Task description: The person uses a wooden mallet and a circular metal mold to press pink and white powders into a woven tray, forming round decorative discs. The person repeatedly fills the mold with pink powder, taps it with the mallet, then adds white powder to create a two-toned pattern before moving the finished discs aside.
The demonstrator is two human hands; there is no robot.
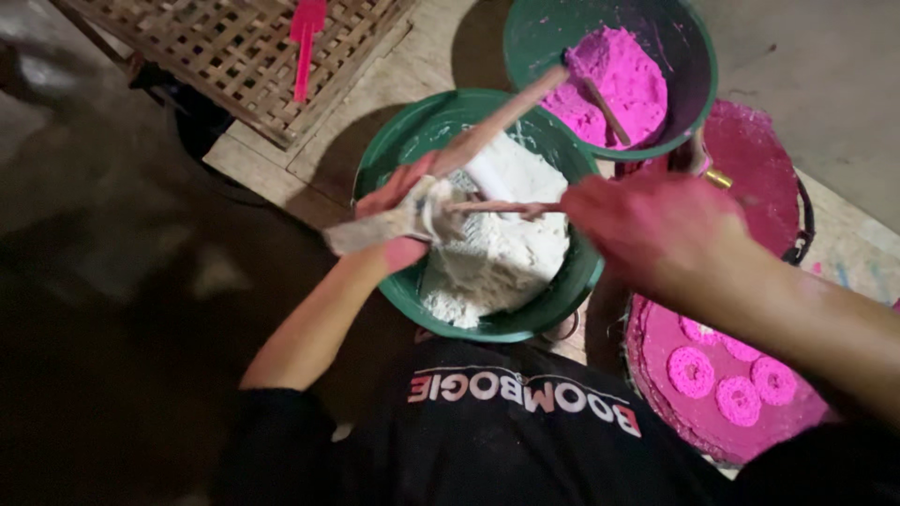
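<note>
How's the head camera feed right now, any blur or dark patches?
Head view: right hand smeared by motion blur; left hand and white dough bowl brightly lit, fairly sharp; floor at left falls into deep shadow; wooden lattice soft.

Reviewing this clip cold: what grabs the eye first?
The bright pink paste in the upper green bowl, and the pink rings on the round tray at lower right. At centre, the left hand and right hand hold sticks over a green bowl of white dough.
</note>
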